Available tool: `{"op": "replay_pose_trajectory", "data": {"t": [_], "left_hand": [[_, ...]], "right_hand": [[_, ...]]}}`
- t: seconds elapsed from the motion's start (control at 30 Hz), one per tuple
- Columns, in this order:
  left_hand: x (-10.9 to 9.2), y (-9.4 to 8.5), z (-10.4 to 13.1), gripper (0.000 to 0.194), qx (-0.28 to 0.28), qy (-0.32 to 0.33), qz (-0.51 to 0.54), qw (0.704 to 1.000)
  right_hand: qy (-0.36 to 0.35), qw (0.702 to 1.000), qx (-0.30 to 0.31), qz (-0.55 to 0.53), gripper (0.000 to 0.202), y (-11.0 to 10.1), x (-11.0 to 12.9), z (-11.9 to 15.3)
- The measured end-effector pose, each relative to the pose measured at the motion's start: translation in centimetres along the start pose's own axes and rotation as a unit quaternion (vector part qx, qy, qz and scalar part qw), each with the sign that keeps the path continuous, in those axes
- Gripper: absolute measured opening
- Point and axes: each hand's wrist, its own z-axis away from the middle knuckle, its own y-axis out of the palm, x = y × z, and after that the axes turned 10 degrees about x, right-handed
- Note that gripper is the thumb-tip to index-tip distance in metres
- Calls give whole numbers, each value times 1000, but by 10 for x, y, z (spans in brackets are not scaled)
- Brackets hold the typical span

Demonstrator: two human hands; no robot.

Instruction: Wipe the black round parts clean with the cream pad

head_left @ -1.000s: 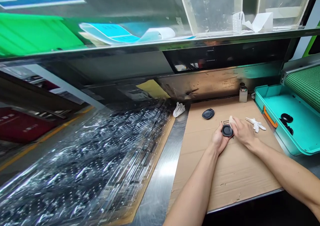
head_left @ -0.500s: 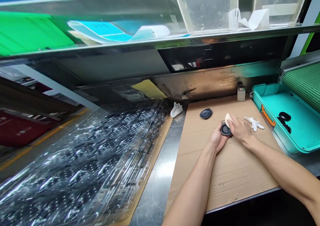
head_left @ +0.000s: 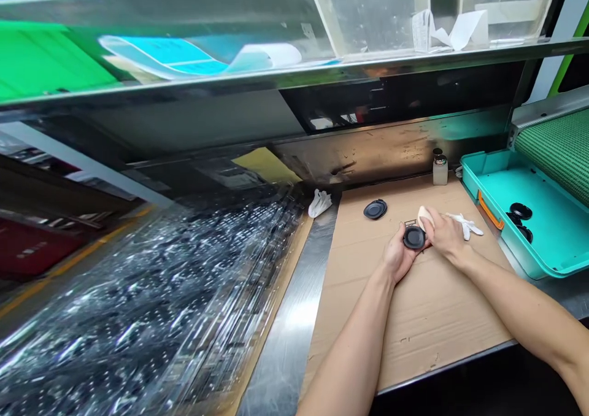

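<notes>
My left hand [head_left: 398,254] is closed on the edge of a round black plastic part [head_left: 415,237], its dark face turned up toward me. A pale cream pad [head_left: 423,216], perhaps a sponge or folded cloth, is pinched in my right hand [head_left: 444,235] right beside the part's upper right edge. Whether the pad touches the part cannot be made out. Beyond my hands, another black round part [head_left: 375,208] lies on the cardboard sheet [head_left: 368,305]. White finger cots or a crumpled glove [head_left: 466,225] lie just right of my right hand.
A small pump bottle [head_left: 440,169] stands at the cardboard's far edge. To the right, a teal tray [head_left: 552,244] holds several black round parts [head_left: 521,211], near a green conveyor belt [head_left: 559,146]. Clear plastic packaging [head_left: 151,305] covers the left side. A metal shelf [head_left: 350,69] crosses above.
The part in my left hand now shows its face more fully, and the cream pad sits slightly farther to its right. The whole view has shifted a little.
</notes>
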Motion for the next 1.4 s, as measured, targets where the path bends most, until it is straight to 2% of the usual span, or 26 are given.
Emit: {"op": "replay_pose_trajectory", "data": {"t": [0.13,0.23,0.33,0.47,0.57,0.63,0.7,0.77,0.83,1.0,1.2,1.4], "left_hand": [[-1,1,3,44,24,-10,-18,1000],[-6,-2,4,45,-8,1,-5,1000],[-14,-4,9,48,-33,1,26,999],[-21,-2,16,36,-11,0,61,998],[-22,2,18,31,10,11,54,998],[-19,4,17,30,14,34,18,999],[-14,5,16,30,-13,88,-51,995],[-8,5,16,42,-60,156,-134,977],[-1,4,17,57,-83,203,-212,952],[10,1,20,57,-49,212,-353,910],[9,0,20,60,-65,222,-358,905],[7,8,25,69,-70,248,-336,906]], "right_hand": [[24,998,-40,-45,44,-10,-19,-5],[53,996,-44,-63,47,-12,-28,-4],[53,997,-23,-56,46,-10,-32,-5],[32,999,29,-11,41,-6,-30,-6],[25,999,40,2,41,-5,-29,-6],[26,999,41,3,42,-5,-29,-6],[24,999,40,3,41,-6,-30,-6],[21,999,38,4,41,-6,-31,-6],[20,999,41,4,41,-6,-31,-7],[27,999,36,17,41,-7,-30,-7],[17,999,37,18,41,-4,-31,-6],[15,999,36,22,40,-4,-31,-7]]}}
